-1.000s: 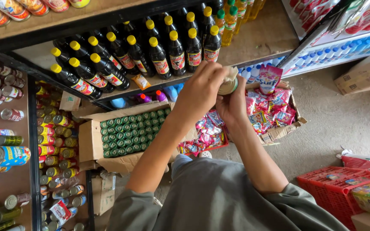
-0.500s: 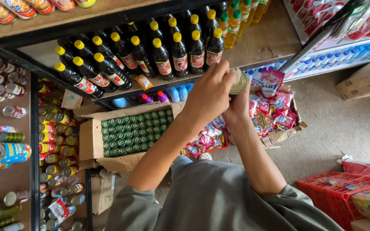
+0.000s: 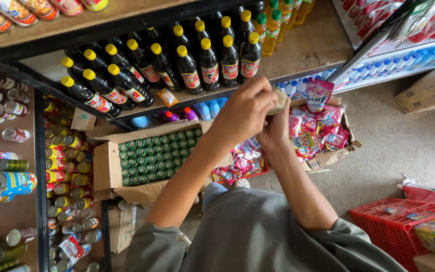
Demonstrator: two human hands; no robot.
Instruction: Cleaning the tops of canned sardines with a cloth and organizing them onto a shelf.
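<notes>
Our left hand [image 3: 242,113] and right hand [image 3: 276,132] pressed together around a small tin can [image 3: 279,100], we hold it just below the shelf edge [image 3: 298,75], right of the dark bottles [image 3: 210,63], above the box of sachets [image 3: 328,131]

Both hands meet at what seems a can [image 3: 279,99], below the shelf bottles [image 3: 187,63].

We see dark bottles [image 3: 190,68] capped in yellow with red-and-white labels, a brown cardboard box [image 3: 107,166] packed with green lids [image 3: 154,155], pink and red sachets [image 3: 323,126], a red crate [image 3: 383,226], blue-capped white bottles [image 3: 404,65], and our grey sleeves [image 3: 258,236].
</notes>
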